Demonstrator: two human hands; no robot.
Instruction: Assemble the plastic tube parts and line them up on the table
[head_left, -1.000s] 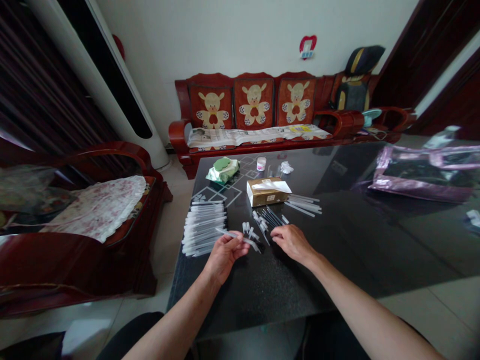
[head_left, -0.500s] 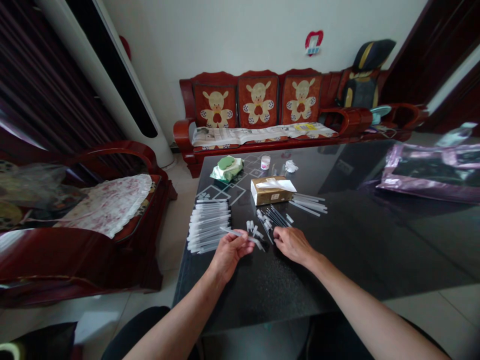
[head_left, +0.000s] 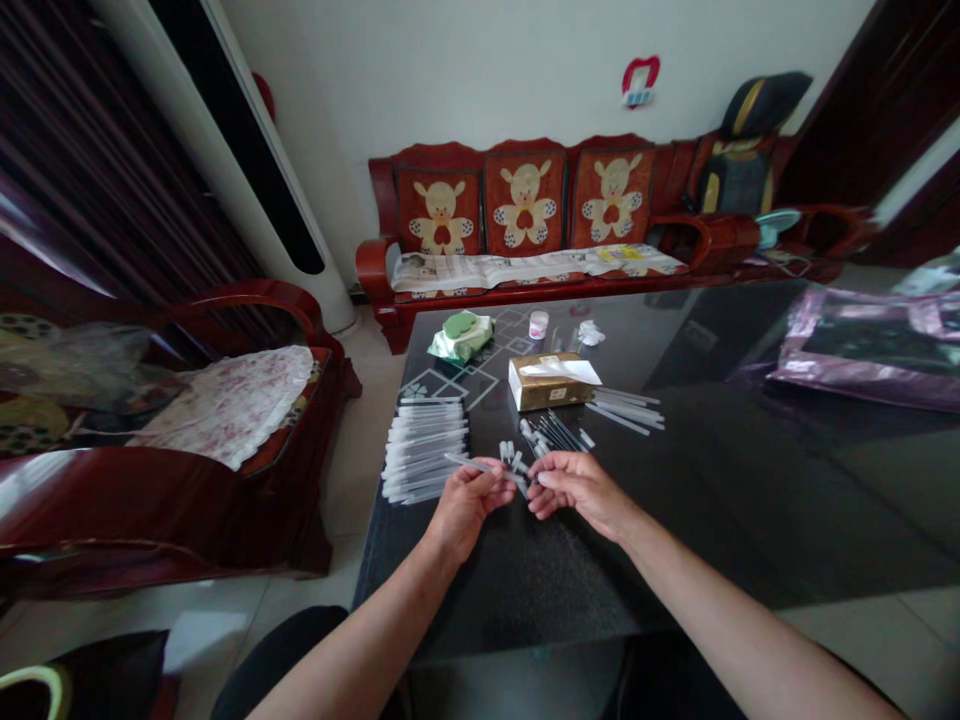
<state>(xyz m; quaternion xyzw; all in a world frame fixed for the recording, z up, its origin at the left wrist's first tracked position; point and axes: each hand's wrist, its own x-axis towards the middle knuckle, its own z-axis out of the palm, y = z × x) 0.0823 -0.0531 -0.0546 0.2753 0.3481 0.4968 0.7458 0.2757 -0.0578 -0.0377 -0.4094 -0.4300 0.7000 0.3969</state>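
My left hand [head_left: 474,500] is closed around a slim translucent pen barrel [head_left: 469,461], which points across toward my right hand. My right hand [head_left: 574,488] is close to the barrel's near end, its thumb and forefinger pinched together; what lies between them is too small to make out. Just beyond the hands lie short white pen caps [head_left: 507,452] and dark thin pen refills [head_left: 559,432]. To the left, a row of whitish pens [head_left: 426,450] lies side by side. More translucent tubes [head_left: 626,408] are fanned out on the right.
A tissue box [head_left: 555,392] stands beyond the refills. Farther back on the dark table [head_left: 720,480] are a green wipes pack [head_left: 461,338], a small white cup [head_left: 538,324] and crumpled tissue [head_left: 589,333]. A purple-edged plastic package [head_left: 870,345] lies at right.
My right hand has come up from beside the refills and moved left to the barrel's end. My left hand still holds the barrel. The whole view has shifted slightly.
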